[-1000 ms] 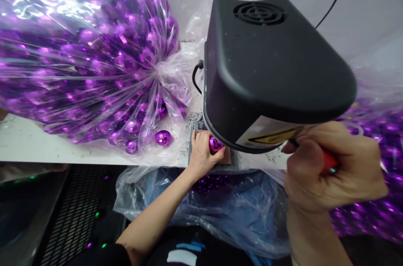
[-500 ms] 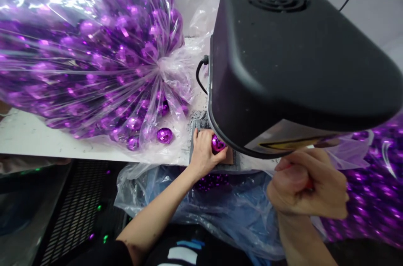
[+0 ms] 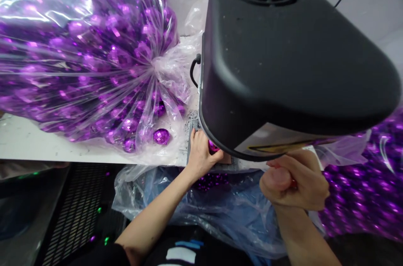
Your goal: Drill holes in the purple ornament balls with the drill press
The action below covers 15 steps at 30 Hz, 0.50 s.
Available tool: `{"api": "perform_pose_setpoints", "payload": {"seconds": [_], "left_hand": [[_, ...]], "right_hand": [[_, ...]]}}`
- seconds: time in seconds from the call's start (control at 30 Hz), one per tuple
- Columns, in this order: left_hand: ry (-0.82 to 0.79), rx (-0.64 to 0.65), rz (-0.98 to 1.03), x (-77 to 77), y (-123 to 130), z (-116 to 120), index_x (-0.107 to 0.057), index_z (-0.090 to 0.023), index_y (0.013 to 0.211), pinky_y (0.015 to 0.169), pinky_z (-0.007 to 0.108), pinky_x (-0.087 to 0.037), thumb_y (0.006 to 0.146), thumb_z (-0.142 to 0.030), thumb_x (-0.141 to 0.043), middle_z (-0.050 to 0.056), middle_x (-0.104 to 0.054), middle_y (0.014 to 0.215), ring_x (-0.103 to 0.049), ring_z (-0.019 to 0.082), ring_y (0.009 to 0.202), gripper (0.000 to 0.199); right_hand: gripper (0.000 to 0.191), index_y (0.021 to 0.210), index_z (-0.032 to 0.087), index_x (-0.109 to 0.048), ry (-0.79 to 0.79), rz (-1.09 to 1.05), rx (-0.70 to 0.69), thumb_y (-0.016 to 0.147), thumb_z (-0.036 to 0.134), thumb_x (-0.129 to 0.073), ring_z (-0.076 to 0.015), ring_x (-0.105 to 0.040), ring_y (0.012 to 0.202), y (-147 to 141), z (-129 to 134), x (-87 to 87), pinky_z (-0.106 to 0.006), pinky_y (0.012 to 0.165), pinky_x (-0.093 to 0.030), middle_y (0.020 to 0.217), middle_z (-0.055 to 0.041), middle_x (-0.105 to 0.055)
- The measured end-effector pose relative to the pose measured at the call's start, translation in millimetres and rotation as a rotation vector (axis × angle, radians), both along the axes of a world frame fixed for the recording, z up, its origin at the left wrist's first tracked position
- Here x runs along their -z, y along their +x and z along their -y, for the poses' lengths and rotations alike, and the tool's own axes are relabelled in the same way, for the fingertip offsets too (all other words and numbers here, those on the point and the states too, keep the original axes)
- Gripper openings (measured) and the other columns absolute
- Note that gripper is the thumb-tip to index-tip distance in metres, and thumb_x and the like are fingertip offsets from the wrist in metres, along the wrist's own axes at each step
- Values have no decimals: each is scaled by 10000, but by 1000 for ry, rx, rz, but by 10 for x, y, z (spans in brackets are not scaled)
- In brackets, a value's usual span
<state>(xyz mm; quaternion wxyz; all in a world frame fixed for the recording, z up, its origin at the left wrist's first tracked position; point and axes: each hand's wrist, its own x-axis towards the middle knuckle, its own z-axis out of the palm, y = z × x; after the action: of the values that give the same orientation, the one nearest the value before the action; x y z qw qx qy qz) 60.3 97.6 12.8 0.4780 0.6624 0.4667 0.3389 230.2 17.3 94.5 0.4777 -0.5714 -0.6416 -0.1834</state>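
My left hand (image 3: 200, 155) is closed round a shiny purple faceted ball (image 3: 213, 145), holding it on a small brown block at the table's front edge. The black housing (image 3: 292, 56) of a bench machine, which looks like a drill press, overhangs the ball and hides part of it. To the right, under the housing's edge, my right hand (image 3: 295, 180) is a fist round a red handle (image 3: 293, 183); only bits of red show between the fingers. A loose purple ball (image 3: 161, 136) lies on the table left of my left hand.
A big clear bag (image 3: 94, 69) of purple balls fills the left of the white table (image 3: 94, 151). More purple balls (image 3: 362, 199) lie at the right. Clear plastic sheeting (image 3: 236, 224) hangs over my lap, with purple balls (image 3: 210, 182) below the table edge. A black crate (image 3: 72, 207) stands lower left.
The view has shifted slightly, so the housing sits further left and covers more of the ball. My right hand has moved a little left with its grip kept; my left hand keeps its hold.
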Motion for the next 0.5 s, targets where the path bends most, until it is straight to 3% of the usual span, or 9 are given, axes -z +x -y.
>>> {"api": "perform_pose_setpoints", "payload": {"seconds": [0.13,0.23,0.4,0.5], "left_hand": [[86,21,-128,-2,-1,-8,-639,-251,1035,1127,515,-336,715,-326,-765,67,-649,1178,-484,323,1266,352],[176,34,-226,18,2,-14,-638,-245,1067,1147,504,-329,742,-365,-746,63,-646,1221,-497,308,1270,363],[281,25,-290,80,3,-19,-630,-258,1079,1141,488,-353,771,-406,-722,57,-656,1209,-528,290,1234,354],[313,7,-294,113,6,-8,-630,-261,1063,1129,502,-364,777,-375,-717,57,-669,1142,-553,286,1182,319]], "right_hand": [[85,786,184,-549,69,58,-5,821,150,-479,-78,-511,702,-28,-58,-77,-243,569,-370,711,-5,-518],[104,774,147,-537,120,66,-50,808,91,-456,-68,-506,711,-31,-105,-29,-226,594,-374,700,-15,-507],[97,750,139,-535,73,102,-72,750,55,-488,-73,-489,705,-28,-151,149,-228,621,-407,719,-22,-507],[70,735,155,-546,20,60,-101,778,122,-502,-77,-493,659,-1,-123,43,-237,599,-412,671,-11,-501]]}}
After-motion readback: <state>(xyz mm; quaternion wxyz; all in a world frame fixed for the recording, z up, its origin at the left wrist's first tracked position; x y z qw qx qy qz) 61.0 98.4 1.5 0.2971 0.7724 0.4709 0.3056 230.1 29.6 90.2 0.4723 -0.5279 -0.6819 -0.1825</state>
